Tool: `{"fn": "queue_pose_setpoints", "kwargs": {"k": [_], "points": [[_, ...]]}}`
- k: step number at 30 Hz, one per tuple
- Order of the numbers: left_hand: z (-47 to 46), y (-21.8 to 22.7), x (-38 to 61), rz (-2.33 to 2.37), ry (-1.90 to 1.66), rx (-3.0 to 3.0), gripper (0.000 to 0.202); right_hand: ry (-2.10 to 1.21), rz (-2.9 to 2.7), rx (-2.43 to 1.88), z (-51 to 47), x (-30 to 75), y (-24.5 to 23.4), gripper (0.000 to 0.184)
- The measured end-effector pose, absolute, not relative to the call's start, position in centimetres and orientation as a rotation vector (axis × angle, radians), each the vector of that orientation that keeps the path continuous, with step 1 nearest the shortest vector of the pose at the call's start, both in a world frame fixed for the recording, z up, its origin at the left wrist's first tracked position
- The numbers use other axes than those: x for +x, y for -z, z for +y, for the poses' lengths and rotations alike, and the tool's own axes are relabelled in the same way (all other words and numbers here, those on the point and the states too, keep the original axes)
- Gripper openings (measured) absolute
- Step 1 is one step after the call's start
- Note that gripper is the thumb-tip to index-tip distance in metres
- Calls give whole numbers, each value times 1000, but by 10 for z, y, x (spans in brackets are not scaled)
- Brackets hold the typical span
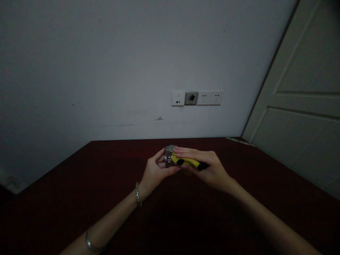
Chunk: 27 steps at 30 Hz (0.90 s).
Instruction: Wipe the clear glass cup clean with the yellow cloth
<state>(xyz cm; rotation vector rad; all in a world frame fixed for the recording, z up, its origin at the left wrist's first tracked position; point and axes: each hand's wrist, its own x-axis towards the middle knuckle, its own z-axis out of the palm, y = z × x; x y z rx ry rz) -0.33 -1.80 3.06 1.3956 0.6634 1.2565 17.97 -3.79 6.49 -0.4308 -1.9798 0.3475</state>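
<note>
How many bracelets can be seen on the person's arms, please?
2: a textured bracelet around the left wrist and a smooth bangle farther up the left forearm. Any outside the picture cannot be seen.

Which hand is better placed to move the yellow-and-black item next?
Probably the right hand: it is curled around the yellow-and-black item, while the left hand is occupied holding the clear object.

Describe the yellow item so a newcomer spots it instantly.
Start with the dark red table below the wall sockets. Over it, find the right hand, beside the left hand holding a clear, shiny object. The yellow item sits in the right hand: bright, with black patches, unlike its see-through neighbour.
</note>
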Motion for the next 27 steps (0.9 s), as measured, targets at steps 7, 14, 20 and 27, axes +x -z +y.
{"fn": "queue_pose_setpoints", "kwargs": {"k": [7,14,20,27], "points": [[-27,-27,0,700,-1193,1498,76,-450,-1788,-725,-27,187,-66,25],[-32,-32,1,734,-1204,1523,73,-436,-1782,-678,-29,185,-67,26],[-28,-36,2,725,-1237,1378,72,-236,-1901,-470,-41,179,-66,34],[-28,-33,3,724,-1208,1377,74,-218,-1920,-542,-39,181,-66,33]]}}
